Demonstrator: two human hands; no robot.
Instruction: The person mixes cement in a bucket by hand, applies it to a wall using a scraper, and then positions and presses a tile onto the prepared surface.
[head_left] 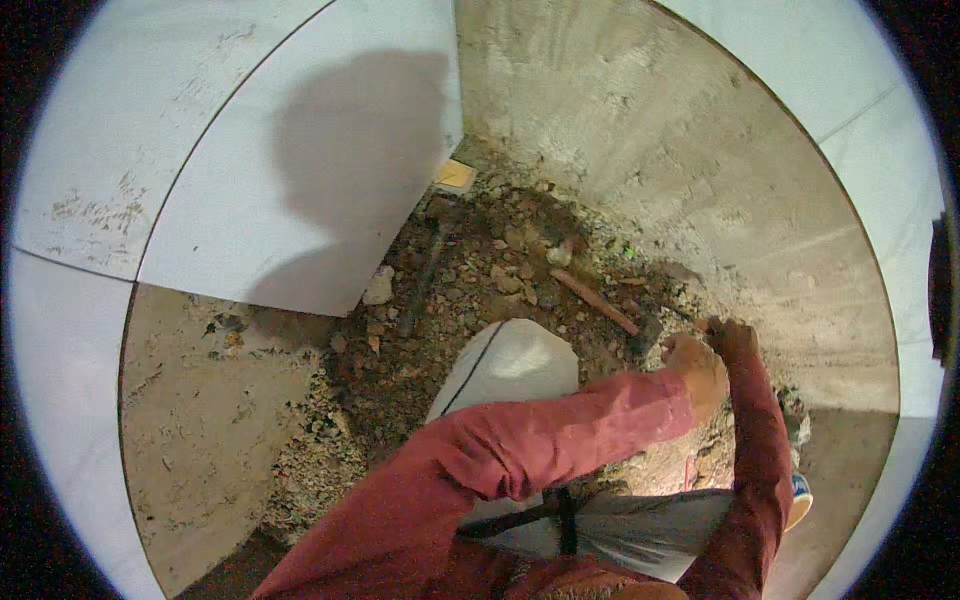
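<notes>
My left hand (697, 368) reaches across from the left, its fingers curled close to the base of the plastered wall (700, 150). Right beside it is my right hand (736, 340), also closed and held against the wall's foot. Something small and dark may be between the fingers, but I cannot make it out. Just left of both hands a hammer with a wooden handle (595, 300) lies on the rubble (490, 260); its dark head points toward my left hand. Neither hand touches the handle.
Large white tiles (215, 230) cover the left and upper walls. A yellowish piece (455, 176) lies in the far corner, and a pale stone (380, 286) near a tile edge. My knee (515, 360) juts over the rubble. A blue-and-white rounded object (799, 502) is at the right.
</notes>
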